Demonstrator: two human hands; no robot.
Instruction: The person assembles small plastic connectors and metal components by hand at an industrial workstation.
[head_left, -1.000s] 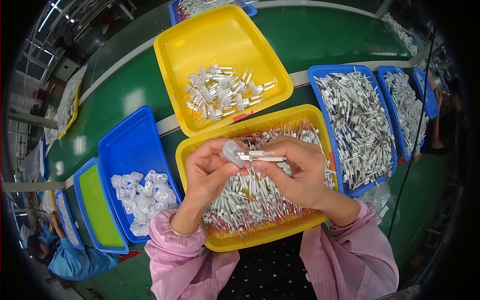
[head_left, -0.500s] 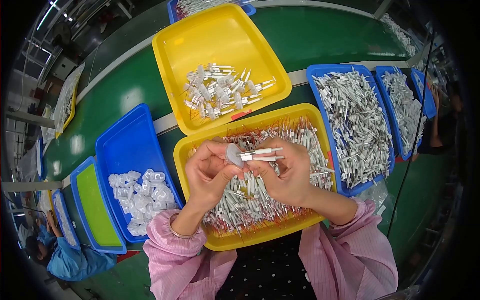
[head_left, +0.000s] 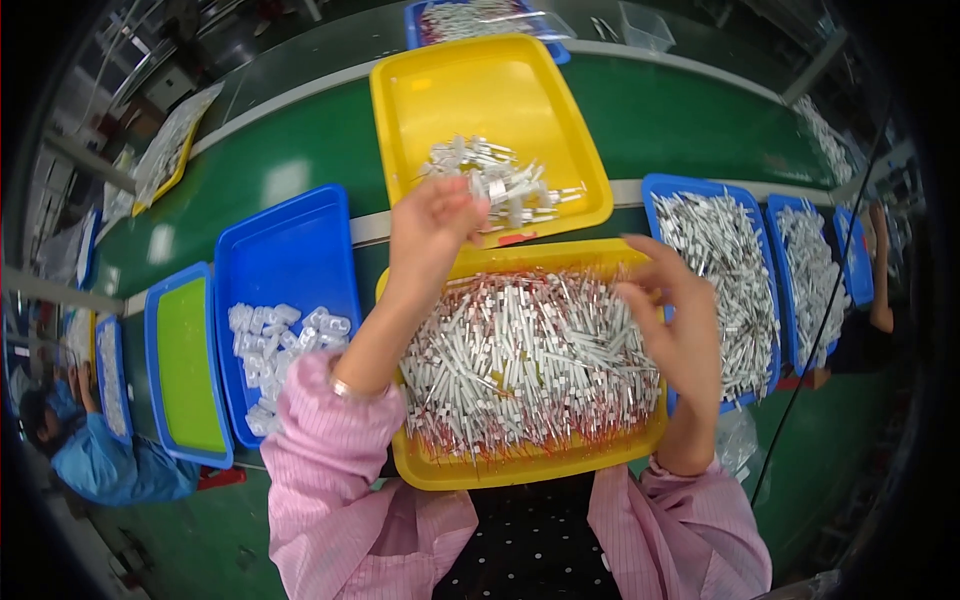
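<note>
My left hand (head_left: pixel 432 228) reaches over the near edge of the far yellow tray (head_left: pixel 460 95). Its fingers are curled together, slightly blurred, around a translucent cap piece with white rods (head_left: pixel 497 188); the cap is mostly hidden. Beside it lies a pile of similar capped pieces (head_left: pixel 470 152) in that tray. My right hand (head_left: pixel 682 325) is open, thumb and fingers apart with nothing between them, above the right side of the near yellow tray (head_left: pixel 520 472). That tray is heaped with thin white rods (head_left: pixel 530 360) bearing red wires.
At left, a blue tray (head_left: pixel 285 235) holds translucent caps (head_left: pixel 265 350), beside a blue tray with a green bottom (head_left: pixel 187 365). Blue trays of white rods (head_left: pixel 715 270) stand at right. A green belt (head_left: pixel 680 120) runs behind. A person in blue (head_left: pixel 120 455) sits far left.
My hands have parted. The left has carried the capped piece away to the far yellow tray; the right has let go, moved right and opened. The view has shifted slightly.
</note>
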